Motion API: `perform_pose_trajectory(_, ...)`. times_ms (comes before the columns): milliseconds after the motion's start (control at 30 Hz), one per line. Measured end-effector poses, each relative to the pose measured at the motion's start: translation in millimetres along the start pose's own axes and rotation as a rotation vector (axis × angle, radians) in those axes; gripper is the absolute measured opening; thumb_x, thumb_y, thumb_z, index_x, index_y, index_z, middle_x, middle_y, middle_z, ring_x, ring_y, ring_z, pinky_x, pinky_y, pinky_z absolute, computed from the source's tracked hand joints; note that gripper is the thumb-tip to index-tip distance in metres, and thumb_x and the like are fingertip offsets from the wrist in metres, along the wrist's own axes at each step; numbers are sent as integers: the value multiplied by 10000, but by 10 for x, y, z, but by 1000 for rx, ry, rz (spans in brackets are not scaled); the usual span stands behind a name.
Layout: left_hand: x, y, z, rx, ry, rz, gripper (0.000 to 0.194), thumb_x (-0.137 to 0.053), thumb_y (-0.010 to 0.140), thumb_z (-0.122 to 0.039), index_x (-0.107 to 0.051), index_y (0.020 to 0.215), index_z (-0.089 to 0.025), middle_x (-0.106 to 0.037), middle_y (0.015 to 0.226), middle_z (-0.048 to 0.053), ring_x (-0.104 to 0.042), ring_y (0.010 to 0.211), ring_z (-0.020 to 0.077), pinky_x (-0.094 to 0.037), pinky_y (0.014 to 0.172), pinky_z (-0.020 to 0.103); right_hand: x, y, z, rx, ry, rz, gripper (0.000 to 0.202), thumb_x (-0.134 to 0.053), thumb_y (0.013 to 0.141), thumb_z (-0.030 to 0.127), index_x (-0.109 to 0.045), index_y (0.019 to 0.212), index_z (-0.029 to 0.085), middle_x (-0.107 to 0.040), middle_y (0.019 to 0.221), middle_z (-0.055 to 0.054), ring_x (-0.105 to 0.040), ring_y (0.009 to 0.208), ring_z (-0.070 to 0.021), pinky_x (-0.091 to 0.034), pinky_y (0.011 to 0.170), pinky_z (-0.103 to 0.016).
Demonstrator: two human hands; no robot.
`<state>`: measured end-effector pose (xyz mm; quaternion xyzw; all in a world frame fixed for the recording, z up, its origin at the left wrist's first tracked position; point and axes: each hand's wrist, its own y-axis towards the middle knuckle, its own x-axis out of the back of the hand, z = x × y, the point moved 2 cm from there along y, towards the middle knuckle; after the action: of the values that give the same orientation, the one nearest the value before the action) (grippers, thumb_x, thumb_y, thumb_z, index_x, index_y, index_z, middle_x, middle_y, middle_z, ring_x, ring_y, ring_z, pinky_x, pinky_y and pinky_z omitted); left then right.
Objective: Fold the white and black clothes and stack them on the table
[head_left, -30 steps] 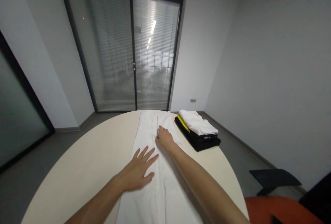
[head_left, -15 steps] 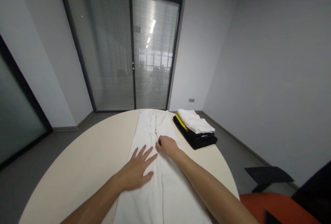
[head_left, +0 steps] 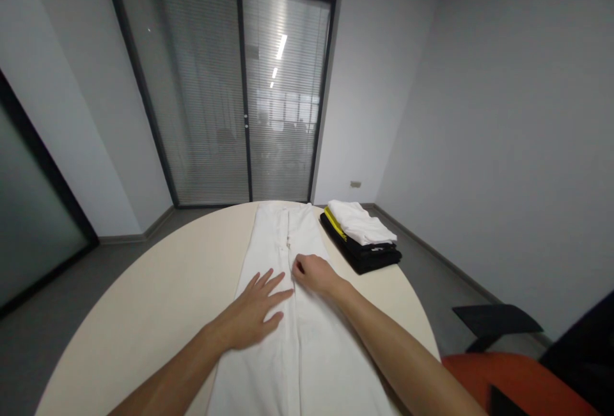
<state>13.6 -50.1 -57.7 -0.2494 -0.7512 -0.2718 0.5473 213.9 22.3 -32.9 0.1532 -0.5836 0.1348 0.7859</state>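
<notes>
One white garment (head_left: pixel 309 333) lies beneath the fingers (head_left: pixel 279 297).

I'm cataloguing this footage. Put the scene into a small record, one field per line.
Left hand: spread on the white garment
Right hand: curled at the garment's middle; grip unclear
Table: round, cream, under the garment
Stack: folded, right of the garment; white on top, yellow and black below
Chair: right of the table, orange seat
</notes>
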Motion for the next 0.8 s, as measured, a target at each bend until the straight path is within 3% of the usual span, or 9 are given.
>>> perform_pose_trajectory(133,35,-4,-58,-68,-6,-18,458,-478,971,-259,-503,1416,-360,-402,1568,33,-312,1467,290,-282,1183,559,33,-145,-110,314,158,16,260,-502,914,181,-680,1102,206,-691,1003,-60,-645,858,-158,-450,784,-250)
perform_pose_trajectory(233,55,-4,-97,-106,4,-69,414,-483,967,-229,-555,1363,-325,-477,1509,53,-388,1422,281,-334,1159,535,67,-239,-156,437,148,3,308,-532,906,144,-682,1156,244,-649,1089,-60,-638,944,-159,-454,849,-252)
perform_pose_trajectory(433,141,37,-281,-289,-22,-131,265,-504,970,-176,-607,1205,-242,-665,1146,56,-593,1088,201,-450,1020,403,80,-264,-201,462,204,-45,184,-528,962,207,-695,1038,225,-660,1008,-45,-629,917,-156,-459,818,-245)
perform_pose_trajectory(600,73,73,-489,-429,166,-185,173,-506,997,-223,-640,1097,-266,-647,960,25,-581,867,166,-460,792,311,51,-267,-217,452,332,-70,178,-519,972,221,-681,1046,216,-672,995,-35,-620,885,-147,-462,808,-242)
perform_pose_trajectory(800,9,67,-660,-475,163,-148,118,-522,992,-276,-639,984,-265,-660,944,-1,-565,815,146,-427,718,282,33,-273,-186,431,289,-27,196,-535,961,202,-697,1069,229,-674,1010,-46,-618,947,-168,-463,856,-270)
